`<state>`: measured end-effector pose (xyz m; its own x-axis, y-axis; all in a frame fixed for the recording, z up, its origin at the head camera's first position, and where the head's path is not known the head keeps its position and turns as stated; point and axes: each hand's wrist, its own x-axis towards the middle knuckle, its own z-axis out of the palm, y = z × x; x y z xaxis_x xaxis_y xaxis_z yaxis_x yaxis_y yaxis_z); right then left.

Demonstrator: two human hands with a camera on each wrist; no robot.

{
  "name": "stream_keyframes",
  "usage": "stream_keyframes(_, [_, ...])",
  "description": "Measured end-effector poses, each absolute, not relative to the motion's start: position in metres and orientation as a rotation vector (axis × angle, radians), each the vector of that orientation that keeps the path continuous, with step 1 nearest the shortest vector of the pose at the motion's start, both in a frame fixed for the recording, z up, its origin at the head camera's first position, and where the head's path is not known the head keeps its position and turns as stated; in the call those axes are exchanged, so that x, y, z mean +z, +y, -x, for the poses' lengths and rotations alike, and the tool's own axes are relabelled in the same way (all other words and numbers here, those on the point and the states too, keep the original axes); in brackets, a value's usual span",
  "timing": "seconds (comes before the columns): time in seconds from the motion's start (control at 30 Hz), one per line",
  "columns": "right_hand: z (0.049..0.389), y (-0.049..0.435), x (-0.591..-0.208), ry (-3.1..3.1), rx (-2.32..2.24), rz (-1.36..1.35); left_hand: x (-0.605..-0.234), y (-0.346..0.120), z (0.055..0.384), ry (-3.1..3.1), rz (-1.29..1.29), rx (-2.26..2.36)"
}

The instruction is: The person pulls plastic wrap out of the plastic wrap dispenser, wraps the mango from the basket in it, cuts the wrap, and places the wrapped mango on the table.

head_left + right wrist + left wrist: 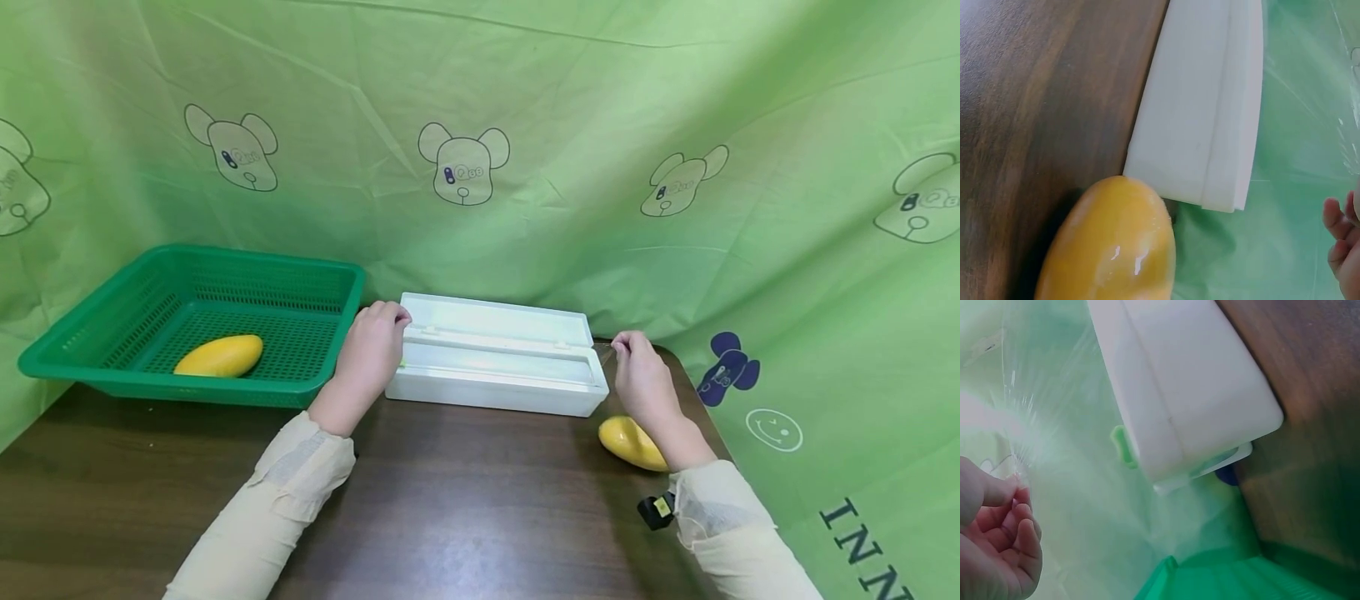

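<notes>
A long white cling-film dispenser box [495, 360] lies open at the back of the dark wooden table [465, 500]. My left hand [371, 350] is at the box's left end, fingers curled, pinching the edge of the clear film [1047, 425]. My right hand [641, 379] is at the box's right end and pinches the film's other corner [606, 350]. In the wrist views the film [1310, 94] stretches thin and shiny over the box [1204, 119] [1191, 387]. A yellow mango [628, 440] [1110, 250] lies on the table just under my right wrist.
A green mesh basket [225, 252] stands at the back left and holds a second yellow mango [220, 356]. Green cloth printed with bears [465, 167] hangs behind and drapes over the table's right edge. A small black and yellow device [656, 508] is strapped at my right wrist.
</notes>
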<state>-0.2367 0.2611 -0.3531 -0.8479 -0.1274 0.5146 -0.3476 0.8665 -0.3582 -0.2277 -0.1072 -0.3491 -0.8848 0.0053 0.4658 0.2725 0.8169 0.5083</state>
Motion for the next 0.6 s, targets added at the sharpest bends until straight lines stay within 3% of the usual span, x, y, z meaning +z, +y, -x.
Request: stream_keyframes(0.6, [0.226, 0.263, -0.334, -2.323, 0.676, -0.384, -0.325, -0.114, 0.206, -2.387, 0.312, -0.85])
